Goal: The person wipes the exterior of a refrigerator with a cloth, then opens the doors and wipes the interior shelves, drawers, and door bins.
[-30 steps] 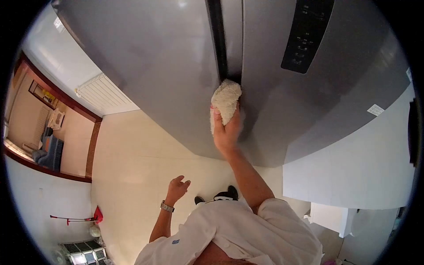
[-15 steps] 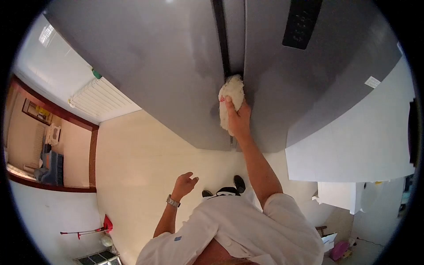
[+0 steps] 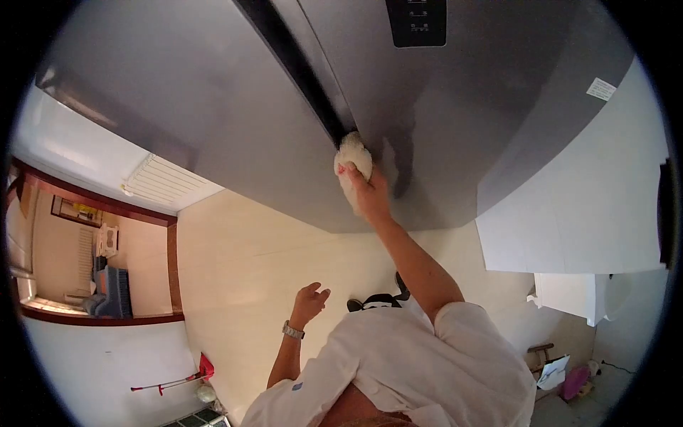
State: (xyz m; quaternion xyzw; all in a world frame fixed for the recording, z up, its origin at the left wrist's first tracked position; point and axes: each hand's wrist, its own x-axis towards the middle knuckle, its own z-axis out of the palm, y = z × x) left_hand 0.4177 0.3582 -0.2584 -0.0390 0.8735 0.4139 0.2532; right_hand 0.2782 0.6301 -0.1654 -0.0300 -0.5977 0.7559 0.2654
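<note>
My right hand [image 3: 371, 192] is closed around a fluffy off-white cloth [image 3: 353, 158] with a small red mark. The cloth presses into the dark groove [image 3: 292, 60] between the two doors of a large grey refrigerator [image 3: 213, 92], near its lower end. Over the pale floor, away from the fridge, my left hand [image 3: 310, 303] hangs with thumb and fingers apart and nothing in it. A metal watch [image 3: 292, 330] is on that wrist.
A dark control panel [image 3: 417, 25] and a white label [image 3: 601, 89] are on the right door. On the left are a white radiator [image 3: 165, 178] and a brown-framed doorway [image 3: 173, 274]. A red dustpan [image 3: 205, 367] stands by the wall.
The view has shifted, so the fridge's groove now slants more. My right hand and the cloth remain at the groove's lower part. My left hand still hangs open.
</note>
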